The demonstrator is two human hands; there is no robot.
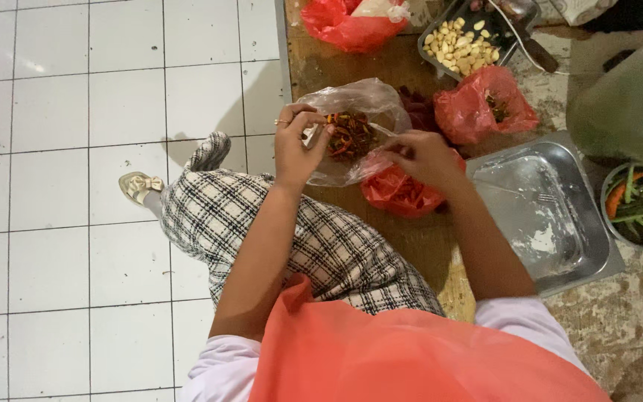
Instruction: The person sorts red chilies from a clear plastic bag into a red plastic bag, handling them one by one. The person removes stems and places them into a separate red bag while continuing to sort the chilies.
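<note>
On the wooden surface (351, 63), just past the person's knees, lies a clear plastic bag (359, 104) with its mouth pulled wide and a heap of red and orange chillies (350, 135) inside. The left hand (295, 145) grips the near rim of the bag, fingers curled and pinching the plastic beside the chillies. The right hand (422, 155) rests at the bag's other edge, fingers drawn together on the plastic or on something small; which, I cannot tell.

Judging by how things lie, the sorting looks early. The chillies are all in the bag, and no pile of picked ones shows beside it. The metal tray (541, 212) to the right holds only whitish smears. A round bowl (641, 205) further right carries green and orange strips. A dark tray (478, 37) of peeled garlic cloves (461, 46) sits beyond, seemingly finished.

Three red bags lie about: one at the far edge (347, 26), one beside the garlic tray (485, 104) with dark bits showing at its opening, one under the right wrist (400, 192), touching the clear bag. White floor tiles (76, 149) fill the left.
</note>
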